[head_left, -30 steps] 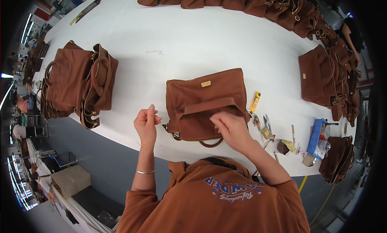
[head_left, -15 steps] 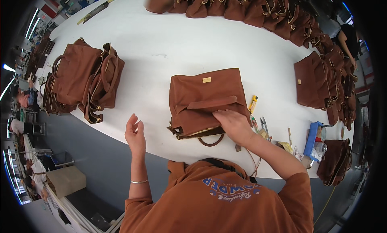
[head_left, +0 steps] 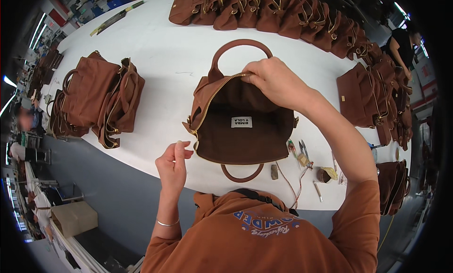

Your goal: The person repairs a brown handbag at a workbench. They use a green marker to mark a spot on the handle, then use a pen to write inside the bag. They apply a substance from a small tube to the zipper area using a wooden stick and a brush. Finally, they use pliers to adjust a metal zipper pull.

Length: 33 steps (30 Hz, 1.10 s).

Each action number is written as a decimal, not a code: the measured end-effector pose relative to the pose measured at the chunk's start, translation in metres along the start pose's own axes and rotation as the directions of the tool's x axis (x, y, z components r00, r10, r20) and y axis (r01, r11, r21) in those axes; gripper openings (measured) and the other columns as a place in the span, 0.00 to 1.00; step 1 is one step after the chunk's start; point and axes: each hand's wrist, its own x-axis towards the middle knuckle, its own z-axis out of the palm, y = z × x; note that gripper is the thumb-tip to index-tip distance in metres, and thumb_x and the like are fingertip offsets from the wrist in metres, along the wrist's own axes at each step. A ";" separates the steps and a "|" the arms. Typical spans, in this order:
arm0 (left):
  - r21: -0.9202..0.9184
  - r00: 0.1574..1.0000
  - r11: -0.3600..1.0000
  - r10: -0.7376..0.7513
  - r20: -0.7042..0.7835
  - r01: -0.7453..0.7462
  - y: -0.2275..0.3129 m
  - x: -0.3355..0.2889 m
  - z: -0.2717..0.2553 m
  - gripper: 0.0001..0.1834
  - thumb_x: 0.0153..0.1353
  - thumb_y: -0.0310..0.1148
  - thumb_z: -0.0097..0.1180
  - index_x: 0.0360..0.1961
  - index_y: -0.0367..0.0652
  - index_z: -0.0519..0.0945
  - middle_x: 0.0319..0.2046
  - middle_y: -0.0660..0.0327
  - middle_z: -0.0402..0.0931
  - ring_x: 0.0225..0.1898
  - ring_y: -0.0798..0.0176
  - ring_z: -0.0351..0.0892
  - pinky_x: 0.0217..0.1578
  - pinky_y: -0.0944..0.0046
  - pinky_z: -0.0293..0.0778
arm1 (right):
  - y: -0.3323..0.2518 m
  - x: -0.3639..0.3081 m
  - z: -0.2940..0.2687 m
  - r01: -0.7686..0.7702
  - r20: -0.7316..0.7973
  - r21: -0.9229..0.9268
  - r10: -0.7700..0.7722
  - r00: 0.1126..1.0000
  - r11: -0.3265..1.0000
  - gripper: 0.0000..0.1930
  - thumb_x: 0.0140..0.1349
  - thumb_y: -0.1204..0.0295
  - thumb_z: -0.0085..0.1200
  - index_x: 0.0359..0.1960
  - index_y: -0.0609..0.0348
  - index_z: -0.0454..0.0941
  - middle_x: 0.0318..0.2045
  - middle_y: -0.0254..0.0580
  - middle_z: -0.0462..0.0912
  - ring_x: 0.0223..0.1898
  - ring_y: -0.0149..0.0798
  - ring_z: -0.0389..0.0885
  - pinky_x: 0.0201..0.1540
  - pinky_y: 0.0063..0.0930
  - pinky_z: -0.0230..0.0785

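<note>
Head view: where do we have the brown bag (head_left: pixel 240 143)?

Near the middle of the near edge of the table (head_left: pixel 160 42), its mouth spread wide toward us.

And our hands?

Our right hand (head_left: pixel 277 84) grasps the zip (head_left: pixel 212 95) at the opening's far side. Our left hand (head_left: pixel 172 168) is released, fingers loosely curled, just beside the bag's left end. We see more bags (head_left: pixel 226 16) lining the far edge.
</note>
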 end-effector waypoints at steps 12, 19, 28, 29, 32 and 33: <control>0.245 0.982 0.970 -0.046 0.181 0.000 -0.015 -0.001 0.020 0.21 0.70 0.41 0.53 0.30 0.31 0.82 0.19 0.55 0.81 0.25 0.64 0.85 0.26 0.69 0.75 | 0.004 0.009 0.006 -0.050 0.028 -0.104 0.054 0.998 0.993 0.09 0.64 0.73 0.52 0.36 0.68 0.82 0.27 0.59 0.81 0.32 0.57 0.81 0.39 0.45 0.73; 0.193 0.953 0.977 -0.138 0.270 0.086 -0.034 0.002 0.030 0.28 0.73 0.46 0.45 0.33 0.29 0.83 0.21 0.53 0.82 0.24 0.63 0.83 0.30 0.66 0.77 | 0.013 0.008 0.010 -0.064 0.024 -0.021 0.065 0.998 0.998 0.11 0.63 0.73 0.53 0.30 0.70 0.82 0.26 0.61 0.81 0.33 0.59 0.82 0.40 0.46 0.74; -0.079 0.887 0.972 -0.169 0.429 0.223 0.003 0.008 0.035 0.32 0.72 0.49 0.46 0.24 0.28 0.84 0.18 0.51 0.81 0.21 0.63 0.82 0.27 0.67 0.77 | 0.020 0.015 -0.004 -0.072 0.137 0.028 0.068 0.988 0.997 0.12 0.64 0.68 0.53 0.34 0.69 0.80 0.23 0.55 0.79 0.27 0.50 0.77 0.35 0.39 0.69; -0.156 0.882 0.959 -0.146 0.447 0.238 0.013 0.008 0.031 0.32 0.72 0.49 0.47 0.24 0.29 0.84 0.18 0.52 0.81 0.20 0.63 0.82 0.26 0.67 0.77 | 0.022 0.017 -0.008 -0.073 0.156 0.039 0.066 0.986 0.997 0.13 0.64 0.68 0.54 0.32 0.69 0.79 0.23 0.55 0.78 0.26 0.49 0.76 0.34 0.38 0.69; -0.080 0.844 0.961 -0.192 0.501 0.266 0.021 0.020 0.025 0.33 0.71 0.50 0.48 0.23 0.29 0.83 0.18 0.53 0.81 0.21 0.64 0.82 0.26 0.68 0.77 | 0.033 0.021 -0.005 -0.200 0.288 0.106 0.162 0.944 0.974 0.14 0.64 0.67 0.54 0.28 0.71 0.75 0.19 0.51 0.73 0.23 0.43 0.70 0.32 0.37 0.66; -0.034 0.843 0.963 -0.216 0.493 0.267 0.018 0.023 0.026 0.32 0.71 0.50 0.48 0.25 0.29 0.83 0.19 0.54 0.81 0.21 0.66 0.81 0.27 0.69 0.77 | 0.050 0.021 0.011 -0.107 0.250 0.097 0.079 0.965 0.990 0.15 0.64 0.67 0.55 0.27 0.70 0.73 0.18 0.45 0.69 0.23 0.35 0.64 0.31 0.35 0.64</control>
